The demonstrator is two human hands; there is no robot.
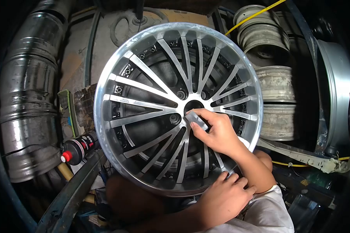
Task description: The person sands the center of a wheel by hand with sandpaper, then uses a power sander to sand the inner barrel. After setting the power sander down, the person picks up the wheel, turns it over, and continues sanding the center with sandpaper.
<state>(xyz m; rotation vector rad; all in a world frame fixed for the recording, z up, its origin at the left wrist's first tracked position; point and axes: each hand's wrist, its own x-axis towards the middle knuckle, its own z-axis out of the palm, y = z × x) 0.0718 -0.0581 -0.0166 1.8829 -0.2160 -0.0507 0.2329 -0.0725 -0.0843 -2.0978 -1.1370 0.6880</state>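
Note:
A large silver alloy wheel (163,110) with many paired spokes lies face up in front of me. My right hand (217,130) is closed around a small grey piece of folded sandpaper (197,120), pinched between thumb and fingers. It presses against the wheel's hub, just beside the round centre hole (193,105). My left hand (227,198) rests at the wheel's lower right rim, below my right forearm. Its fingers are bent and apart, with the tips near the rim edge; its thumb is hidden.
A black bottle with a red cap (78,149) lies left of the wheel. Stacked metal wheels stand at the left (31,97) and right (276,89). Dark metal bars (72,194) run along the lower left. A yellow hose (256,15) crosses the upper right.

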